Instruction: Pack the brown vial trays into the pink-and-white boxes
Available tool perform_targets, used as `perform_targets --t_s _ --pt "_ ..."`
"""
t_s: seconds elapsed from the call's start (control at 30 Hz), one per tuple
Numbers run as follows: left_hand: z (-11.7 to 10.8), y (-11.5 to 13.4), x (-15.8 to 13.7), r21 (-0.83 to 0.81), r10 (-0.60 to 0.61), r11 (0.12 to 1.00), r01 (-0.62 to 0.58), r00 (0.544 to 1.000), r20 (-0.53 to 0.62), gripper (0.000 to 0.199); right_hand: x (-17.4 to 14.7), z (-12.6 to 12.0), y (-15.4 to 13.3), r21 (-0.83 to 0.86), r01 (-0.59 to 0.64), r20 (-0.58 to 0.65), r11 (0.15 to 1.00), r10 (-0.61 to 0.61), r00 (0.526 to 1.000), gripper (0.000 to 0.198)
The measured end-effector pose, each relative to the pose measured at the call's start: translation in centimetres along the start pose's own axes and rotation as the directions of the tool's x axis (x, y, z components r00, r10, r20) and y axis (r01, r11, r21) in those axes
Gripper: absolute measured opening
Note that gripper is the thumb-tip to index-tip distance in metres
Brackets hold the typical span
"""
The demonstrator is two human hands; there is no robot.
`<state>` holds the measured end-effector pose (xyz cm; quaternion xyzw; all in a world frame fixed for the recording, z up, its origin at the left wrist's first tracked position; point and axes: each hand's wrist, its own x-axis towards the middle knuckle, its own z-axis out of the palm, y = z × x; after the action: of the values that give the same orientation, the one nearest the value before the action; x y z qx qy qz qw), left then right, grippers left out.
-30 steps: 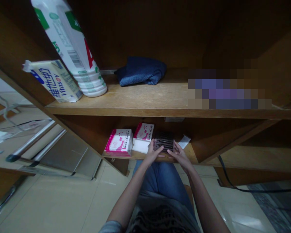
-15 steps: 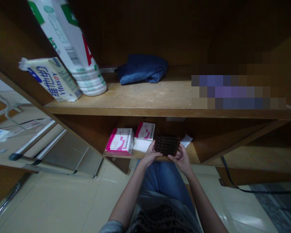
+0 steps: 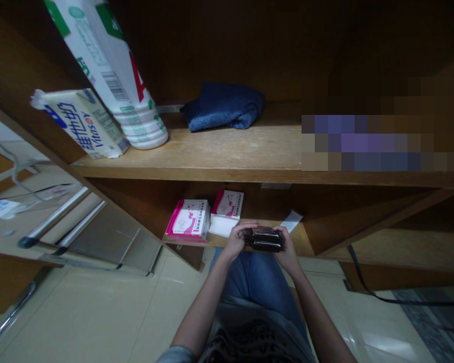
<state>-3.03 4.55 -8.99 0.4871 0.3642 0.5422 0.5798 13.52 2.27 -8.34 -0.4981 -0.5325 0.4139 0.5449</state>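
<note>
Between my two hands is a pack of dark brown vials [image 3: 265,239], lying side by side with light glinting off their shiny surfaces. My left hand [image 3: 236,242] grips its left end, fingers curled over the far side. At the right end my right hand [image 3: 286,248] holds on, its fingertips partly hidden behind the pack. Just beyond my left hand, on the lower shelf, a pink and white box [image 3: 227,206] shows a white side or flap facing me. To its left lies a second pink and white box [image 3: 189,218].
A white slip [image 3: 291,221] lies on the lower shelf [image 3: 306,244]. Above, the upper shelf [image 3: 227,156] bears a folded blue towel [image 3: 223,108], a tall white bottle [image 3: 113,75], a Vitasoy carton [image 3: 85,123] and a blurred-out patch. A black cable [image 3: 382,298] hangs at right.
Both hands have tilted the pack of vials, so its near side now faces up more, and brought it slightly lower and closer. The boxes stay put; the view shifted a little.
</note>
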Motion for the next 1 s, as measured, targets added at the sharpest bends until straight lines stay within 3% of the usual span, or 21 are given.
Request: perform_targets --t_s 0.33,0.6,0.73,0.87,1.0 --pt "0.1 0.4 0.0 0.041 -0.010 0.999 0.010 1.000 0.012 0.042 0.2 0.0 0.1 0.024 -0.057 -0.015 0.998 0.057 0.998 0.047" --pt "0.5 0.4 -0.1 -0.053 -0.169 0.984 0.168 0.985 -0.026 0.041 0.3 -0.7 0.2 0.177 -0.138 0.043 0.974 0.133 0.990 0.049" --pt "0.9 1.1 -0.1 -0.017 -0.131 0.991 0.131 0.991 0.034 0.040 0.3 -0.7 -0.4 0.151 -0.172 0.070 0.973 0.163 0.984 0.037" --pt "1.0 1.3 0.0 0.054 -0.102 0.993 0.100 0.994 0.033 0.039 0.4 -0.6 -0.6 0.121 -0.264 0.110 0.957 0.251 0.962 0.039" --pt "1.0 1.1 -0.1 0.074 -0.067 0.995 0.064 0.997 0.038 0.043 0.4 -0.6 -0.3 0.141 -0.259 0.137 0.956 0.240 0.961 0.040"
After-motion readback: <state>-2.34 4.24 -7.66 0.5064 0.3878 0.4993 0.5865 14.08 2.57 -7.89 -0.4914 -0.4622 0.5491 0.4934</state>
